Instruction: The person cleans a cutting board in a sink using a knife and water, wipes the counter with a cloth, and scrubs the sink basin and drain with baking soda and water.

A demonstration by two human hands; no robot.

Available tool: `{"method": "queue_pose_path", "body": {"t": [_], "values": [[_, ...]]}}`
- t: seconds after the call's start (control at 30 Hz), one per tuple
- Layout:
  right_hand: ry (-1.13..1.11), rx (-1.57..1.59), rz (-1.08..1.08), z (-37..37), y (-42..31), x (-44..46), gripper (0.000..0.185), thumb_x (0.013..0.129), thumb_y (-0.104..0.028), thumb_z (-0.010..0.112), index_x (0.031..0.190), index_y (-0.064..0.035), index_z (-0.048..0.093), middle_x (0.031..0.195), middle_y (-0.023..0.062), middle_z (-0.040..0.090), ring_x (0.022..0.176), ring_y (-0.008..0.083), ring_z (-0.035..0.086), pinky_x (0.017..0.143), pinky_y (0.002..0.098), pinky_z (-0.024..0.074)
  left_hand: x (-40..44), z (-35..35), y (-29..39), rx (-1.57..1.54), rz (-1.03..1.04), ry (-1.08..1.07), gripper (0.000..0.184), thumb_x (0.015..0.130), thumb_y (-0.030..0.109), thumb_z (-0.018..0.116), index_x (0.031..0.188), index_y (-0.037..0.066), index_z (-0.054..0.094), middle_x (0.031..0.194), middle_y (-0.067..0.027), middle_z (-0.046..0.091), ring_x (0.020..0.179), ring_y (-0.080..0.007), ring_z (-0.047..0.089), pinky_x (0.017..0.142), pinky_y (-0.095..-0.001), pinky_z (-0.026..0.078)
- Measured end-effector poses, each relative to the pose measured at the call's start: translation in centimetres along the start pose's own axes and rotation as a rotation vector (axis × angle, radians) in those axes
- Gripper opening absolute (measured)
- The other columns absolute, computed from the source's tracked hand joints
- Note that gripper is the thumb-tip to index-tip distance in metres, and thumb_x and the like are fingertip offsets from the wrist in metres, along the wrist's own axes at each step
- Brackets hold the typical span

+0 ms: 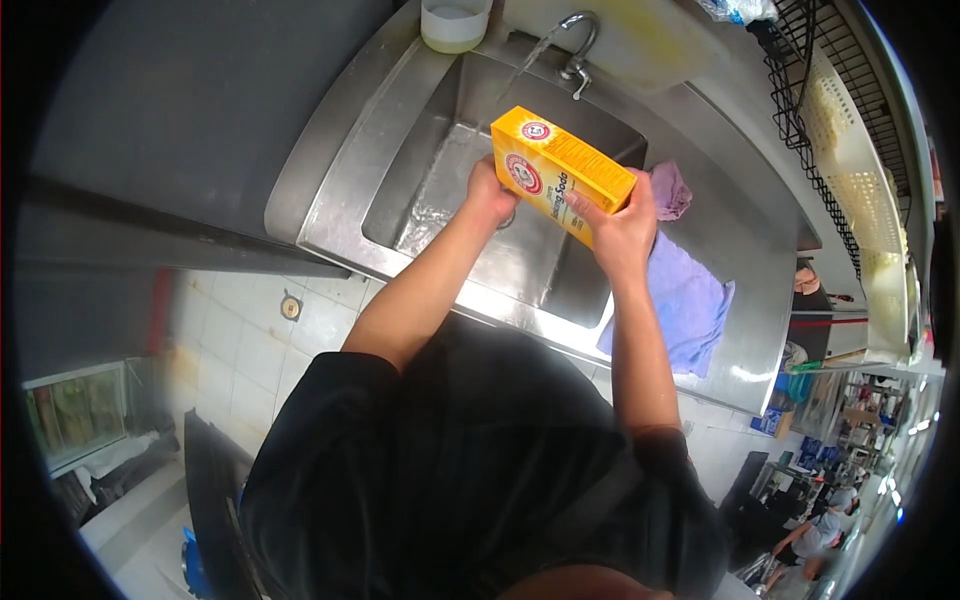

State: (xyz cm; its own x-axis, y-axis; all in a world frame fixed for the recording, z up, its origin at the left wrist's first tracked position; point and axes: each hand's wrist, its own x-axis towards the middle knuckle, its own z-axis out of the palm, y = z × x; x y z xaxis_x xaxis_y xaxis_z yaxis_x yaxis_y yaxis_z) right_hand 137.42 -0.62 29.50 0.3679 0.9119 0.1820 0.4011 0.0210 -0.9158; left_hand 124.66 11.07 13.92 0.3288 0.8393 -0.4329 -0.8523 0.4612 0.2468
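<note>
Above the steel sink (470, 180) I hold a yellow-orange box of baking soda (565, 172), tilted, with its printed front toward me. My left hand (490, 195) is closed on its left end, with the fingertips hidden behind the box. On the right end, my right hand (625, 220) grips it, thumb across the front. Water runs from the curved faucet (582, 45) into the basin. Beside my right forearm lies a purple-blue cloth (690, 305) on the steel counter, and a smaller pinkish-purple cloth (672, 190) sits just past my right hand.
A white tub (455, 25) with yellowish liquid stands at the sink's back left corner. Black wire racks (800, 110) and a white perforated tray (850, 170) line the right side. Other people (825, 530) are far off at the lower right.
</note>
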Motion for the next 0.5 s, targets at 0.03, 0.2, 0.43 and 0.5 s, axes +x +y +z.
{"method": "queue_pose_path", "body": {"t": [0.03, 0.2, 0.43, 0.5], "values": [[0.014, -0.07, -0.026, 0.1, -0.1, 0.2, 0.057, 0.068, -0.01, 0.088, 0.11, 0.0011, 0.051, 0.098, 0.0131, 0.069, 0.09, 0.0196, 0.067, 0.081, 0.032, 0.0528, 0.4, 0.3, 0.1, 0.002, -0.002, -0.001, 0.032, 0.102, 0.018, 0.03, 0.116, -0.001, 0.052, 0.115, -0.0166, 0.06, 0.107, -0.027, 0.062, 0.092, -0.0427, 0.053], [0.023, 0.057, -0.006, 0.3, -0.4, 0.2, 0.05, 0.071, -0.004, 0.086, 0.106, 0.0001, 0.052, 0.096, 0.0119, 0.068, 0.086, 0.0178, 0.067, 0.077, 0.0307, 0.0542, 1.8, -1.2, 0.1, -0.035, -0.064, -0.036, 0.032, 0.102, 0.018, 0.032, 0.117, -0.002, 0.053, 0.115, -0.0166, 0.061, 0.106, -0.0278, 0.063, 0.091, -0.0436, 0.054], [-0.022, 0.054, 0.085, -0.3, 0.5, 0.0, 0.053, 0.072, -0.009, 0.087, 0.108, 0.0021, 0.049, 0.098, 0.0151, 0.068, 0.09, 0.0199, 0.068, 0.079, 0.0323, 0.0545, 0.9, 0.2, 0.3, -0.087, -0.135, -0.085, 0.039, 0.102, 0.02, 0.026, 0.118, -0.003, 0.052, 0.113, -0.0206, 0.061, 0.104, -0.03, 0.064, 0.09, -0.0465, 0.055], [-0.05, 0.044, 0.09, -0.6, 0.3, 0.4, 0.053, 0.072, -0.009, 0.087, 0.107, 0.0024, 0.049, 0.098, 0.0152, 0.069, 0.09, 0.0203, 0.068, 0.079, 0.0328, 0.0545, 0.6, 0.6, 0.6, -0.051, -0.116, -0.056, 0.04, 0.102, 0.02, 0.025, 0.118, -0.003, 0.053, 0.113, -0.0207, 0.061, 0.103, -0.0302, 0.064, 0.09, -0.0465, 0.055]]}}
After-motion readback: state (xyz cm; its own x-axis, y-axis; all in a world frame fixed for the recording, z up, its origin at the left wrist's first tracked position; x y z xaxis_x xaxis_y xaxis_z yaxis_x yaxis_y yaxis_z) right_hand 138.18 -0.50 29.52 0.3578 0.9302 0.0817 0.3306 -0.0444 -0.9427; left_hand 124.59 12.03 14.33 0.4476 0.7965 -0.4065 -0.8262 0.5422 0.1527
